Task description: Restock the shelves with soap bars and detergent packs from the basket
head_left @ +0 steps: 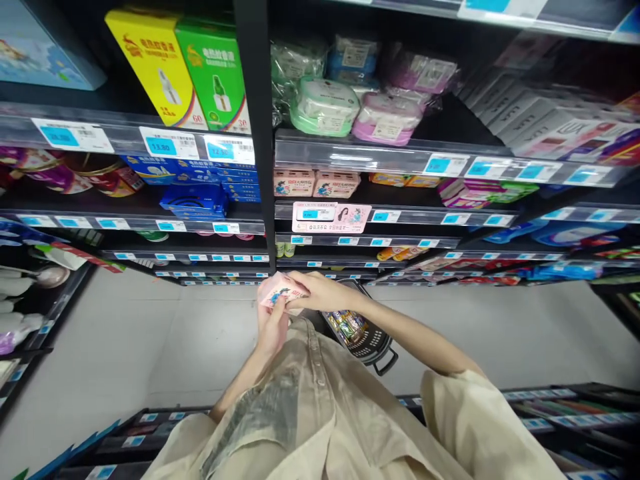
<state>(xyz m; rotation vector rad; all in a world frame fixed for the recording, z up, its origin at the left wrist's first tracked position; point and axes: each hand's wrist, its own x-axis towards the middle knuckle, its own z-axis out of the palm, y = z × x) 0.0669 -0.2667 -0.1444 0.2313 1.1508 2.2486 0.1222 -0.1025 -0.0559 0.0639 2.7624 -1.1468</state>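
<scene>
A small pink box of soap [279, 291] with a blue figure and red print is held in front of my chest by both hands. My left hand [273, 327] wraps it from the left and below, its thumb lying on the printed face. From the right, my right hand [317, 292] grips the box's other end, with the fingertips partly hidden. Matching pink soap boxes [336, 185] stand on the shelf ahead, above a pink promotional sign [353, 219].
Wrapped soap dishes [325, 107] sit on the shelf above. Yellow and green boxes [210, 73] stand to the upper left. A black shopping basket [373, 350] with shiny packets is on the floor to my right. More shelves [30, 333] line the left and the area behind me.
</scene>
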